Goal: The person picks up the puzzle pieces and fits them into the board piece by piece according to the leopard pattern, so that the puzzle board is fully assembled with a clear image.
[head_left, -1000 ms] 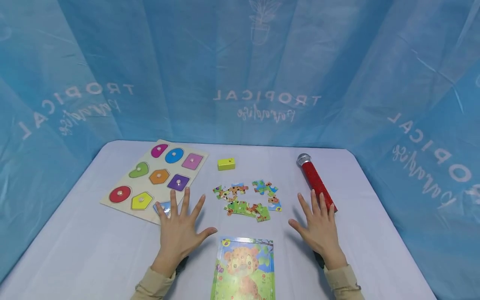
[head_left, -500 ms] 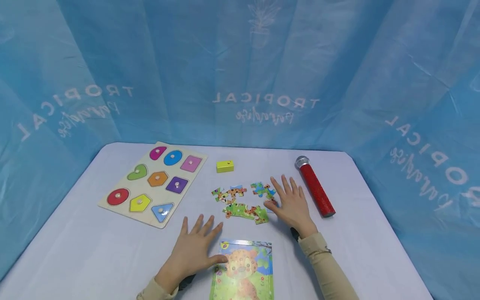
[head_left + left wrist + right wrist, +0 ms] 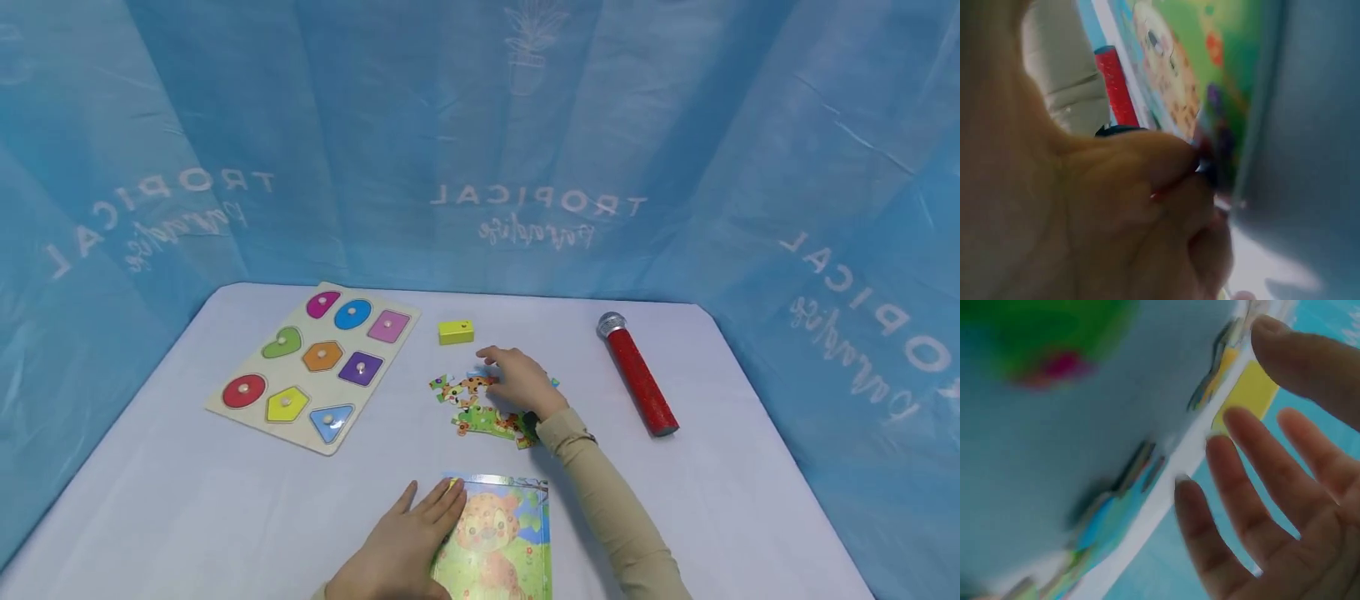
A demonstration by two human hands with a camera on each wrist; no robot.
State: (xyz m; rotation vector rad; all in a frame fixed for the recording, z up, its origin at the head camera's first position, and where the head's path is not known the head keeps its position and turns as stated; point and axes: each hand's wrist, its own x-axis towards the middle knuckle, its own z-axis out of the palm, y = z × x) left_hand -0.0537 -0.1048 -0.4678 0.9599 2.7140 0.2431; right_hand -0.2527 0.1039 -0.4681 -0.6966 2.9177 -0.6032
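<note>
My left hand [image 3: 405, 540] lies along the left edge of a flat puzzle board [image 3: 495, 533] with a leopard cub picture, its fingers touching the upper left corner. In the left wrist view the board [image 3: 1166, 62] appears close to the fingers. Over the loose jigsaw pieces [image 3: 483, 419] hovers my right hand [image 3: 525, 385], palm down, hiding some of them. Several pieces still show to its left, and a sliver shows at its right. The right wrist view has the fingers [image 3: 1250, 481] spread apart with nothing between them.
A wooden shape board [image 3: 307, 367] with knobbed pieces lies at the left. Behind the jigsaw pieces sits a yellow block [image 3: 456, 332]. A red microphone [image 3: 639, 379] lies at the right. Blue printed curtain [image 3: 480, 150] surrounds the white table [image 3: 187, 508].
My right hand has moved left and forward, from beside the microphone to over the jigsaw pieces. The left hand has come back and right, from near the shape board onto the puzzle board's edge.
</note>
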